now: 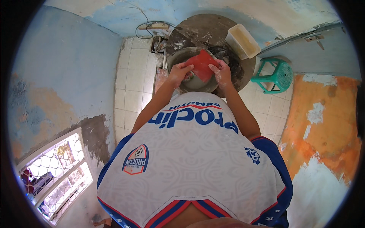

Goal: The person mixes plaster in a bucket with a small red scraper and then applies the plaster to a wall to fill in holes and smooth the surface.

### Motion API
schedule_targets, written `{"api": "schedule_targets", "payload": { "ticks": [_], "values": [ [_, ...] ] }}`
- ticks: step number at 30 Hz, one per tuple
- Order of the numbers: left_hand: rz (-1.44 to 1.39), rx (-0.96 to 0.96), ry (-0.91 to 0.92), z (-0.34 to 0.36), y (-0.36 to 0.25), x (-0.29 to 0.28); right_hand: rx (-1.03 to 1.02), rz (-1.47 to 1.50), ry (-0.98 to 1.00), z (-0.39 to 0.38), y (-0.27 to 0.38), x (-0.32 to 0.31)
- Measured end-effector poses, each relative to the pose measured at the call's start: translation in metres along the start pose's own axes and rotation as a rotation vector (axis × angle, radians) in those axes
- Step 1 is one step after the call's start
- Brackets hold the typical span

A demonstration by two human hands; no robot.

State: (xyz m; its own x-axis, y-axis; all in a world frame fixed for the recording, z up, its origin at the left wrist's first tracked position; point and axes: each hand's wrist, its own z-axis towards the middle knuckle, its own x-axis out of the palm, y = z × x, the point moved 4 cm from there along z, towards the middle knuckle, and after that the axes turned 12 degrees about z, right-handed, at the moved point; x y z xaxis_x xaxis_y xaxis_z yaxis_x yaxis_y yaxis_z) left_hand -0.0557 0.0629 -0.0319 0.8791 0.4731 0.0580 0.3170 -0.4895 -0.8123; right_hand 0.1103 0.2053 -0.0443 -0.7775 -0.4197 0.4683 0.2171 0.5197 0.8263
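Over the basin [175,57]: red sheet [202,65], thin, angular, held up between both hands, tilted; covers part of the basin mouth from this view.
Left hand [179,74]: pinches the sheet's left edge, thumb on top; other fingers partly hidden.
Right hand [222,73]: pinches the right edge, thumb and fingers together; pale smears on skin.
Basin: round, greyish, on a round dark surface [186,32] with whitish smears; contents unclear.
Black plastic [236,67]: crumpled, just right of basin.
Pale tub [243,41]: rectangular, open, tilted in view, near the surface's right edge.
Green stool [279,77]: right, on tiled floor [131,78].
Window [57,176]: lower left, white frame, grille.
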Motion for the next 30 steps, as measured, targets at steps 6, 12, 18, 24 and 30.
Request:
{"api": "schedule_targets", "payload": {
  "ticks": [6,12,18,24,30],
  "values": [
    [-0.059,0.075,-0.085,-0.005,-0.009,0.023,-0.080,0.177,-0.119,-0.003,-0.004,0.004],
    [-0.013,0.015,-0.120,-0.003,0.003,0.017,0.012,0.160,-0.104,-0.008,-0.015,0.004],
    [0.100,0.142,-0.196,0.010,0.000,-0.016,0.249,-0.137,0.106,-0.018,-0.015,0.021],
    [0.248,0.060,-0.116,-0.010,0.014,0.001,0.043,0.061,0.090,-0.003,-0.004,0.029],
    [0.307,0.086,-0.106,-0.007,0.004,-0.009,0.081,-0.032,0.056,-0.007,-0.004,0.025]
  ]
}}
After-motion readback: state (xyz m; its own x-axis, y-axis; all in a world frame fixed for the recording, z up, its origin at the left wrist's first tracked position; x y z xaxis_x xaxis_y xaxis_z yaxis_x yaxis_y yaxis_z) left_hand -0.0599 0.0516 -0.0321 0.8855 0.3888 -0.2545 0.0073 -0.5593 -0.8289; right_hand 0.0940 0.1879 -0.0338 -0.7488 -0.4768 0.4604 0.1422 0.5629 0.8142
